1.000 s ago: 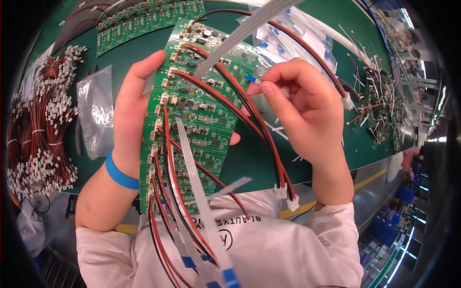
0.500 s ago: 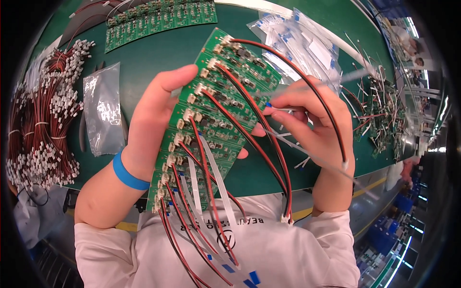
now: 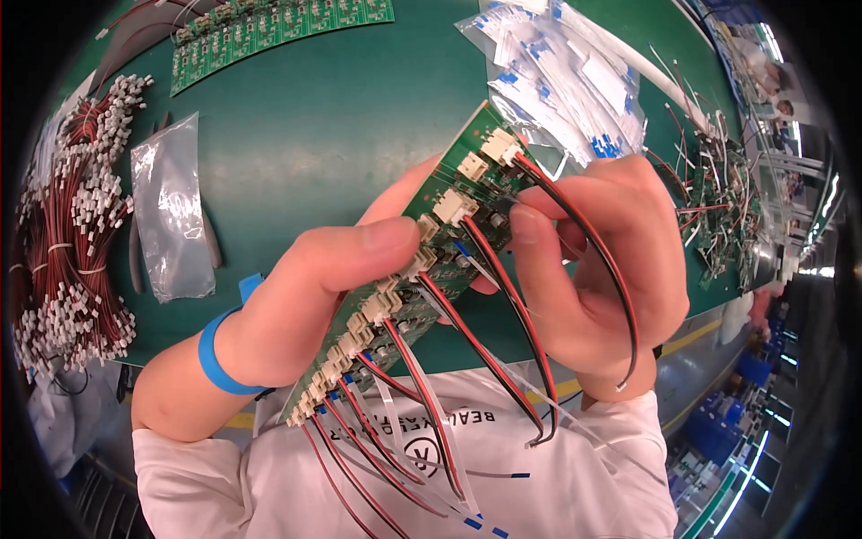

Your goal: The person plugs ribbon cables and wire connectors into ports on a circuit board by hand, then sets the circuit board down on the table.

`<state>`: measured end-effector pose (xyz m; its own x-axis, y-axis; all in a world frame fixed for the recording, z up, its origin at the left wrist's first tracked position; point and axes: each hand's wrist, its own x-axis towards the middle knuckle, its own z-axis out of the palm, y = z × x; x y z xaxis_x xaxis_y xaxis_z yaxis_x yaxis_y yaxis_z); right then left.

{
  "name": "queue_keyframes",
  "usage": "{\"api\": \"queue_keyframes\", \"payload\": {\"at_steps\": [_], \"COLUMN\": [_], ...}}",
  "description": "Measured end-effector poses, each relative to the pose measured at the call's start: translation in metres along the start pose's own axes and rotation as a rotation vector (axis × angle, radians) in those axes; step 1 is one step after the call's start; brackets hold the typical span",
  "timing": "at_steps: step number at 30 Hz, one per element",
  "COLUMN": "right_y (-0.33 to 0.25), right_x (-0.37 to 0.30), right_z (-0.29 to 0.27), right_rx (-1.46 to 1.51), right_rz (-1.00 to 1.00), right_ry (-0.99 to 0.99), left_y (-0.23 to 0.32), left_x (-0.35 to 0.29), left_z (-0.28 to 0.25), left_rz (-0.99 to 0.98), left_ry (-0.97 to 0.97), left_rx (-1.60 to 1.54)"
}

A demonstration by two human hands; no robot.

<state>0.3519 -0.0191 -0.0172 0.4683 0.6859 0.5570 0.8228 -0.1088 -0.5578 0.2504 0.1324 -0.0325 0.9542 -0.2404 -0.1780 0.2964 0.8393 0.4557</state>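
Note:
My left hand (image 3: 337, 274) grips a long green circuit board (image 3: 467, 157) by its edge, thumb on top among a row of cream connectors; the board is tilted. Red-and-black wire leads (image 3: 507, 278) run from those connectors and hang toward my shirt. Several flat translucent ribbon cables with blue ends hang among them; one blue end (image 3: 462, 249) lies at the board below the second lead. On the board's right side, my right hand (image 3: 602, 260) has thumb and forefinger pinched close to its surface, under the uppermost lead. What is between those fingertips is hidden.
Bundled wire leads with white plugs (image 3: 85, 225) and a clear plastic bag (image 3: 171, 211) lie left. Another board panel (image 3: 278, 36) sits at the back. Bags of ribbon cables (image 3: 557, 76) lie back right, with a heap of wired boards (image 3: 718, 198) at the far right.
The board has turned and tilted, its upper end now nearer my right hand. My left thumb has moved down over the connectors. My right fingers, earlier pinching a ribbon cable's blue end, are now closer to the board.

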Motion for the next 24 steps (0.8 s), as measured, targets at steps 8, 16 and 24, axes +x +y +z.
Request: {"api": "queue_keyframes", "payload": {"at_steps": [8, 16, 24], "right_y": [-0.001, -0.004, -0.006], "right_x": [-0.007, -0.007, -0.008], "right_z": [0.005, 0.007, 0.007], "right_rx": [0.031, 0.03, 0.01], "right_rz": [0.006, 0.055, 0.101], "right_ry": [0.113, 0.112, 0.114], "left_y": [0.008, -0.006, -0.009], "left_x": [-0.002, -0.003, -0.011], "left_z": [-0.006, -0.004, -0.01], "left_rz": [-0.117, -0.04, -0.057], "left_ry": [-0.061, 0.037, 0.164], "left_rx": [0.104, 0.055, 0.105]}}
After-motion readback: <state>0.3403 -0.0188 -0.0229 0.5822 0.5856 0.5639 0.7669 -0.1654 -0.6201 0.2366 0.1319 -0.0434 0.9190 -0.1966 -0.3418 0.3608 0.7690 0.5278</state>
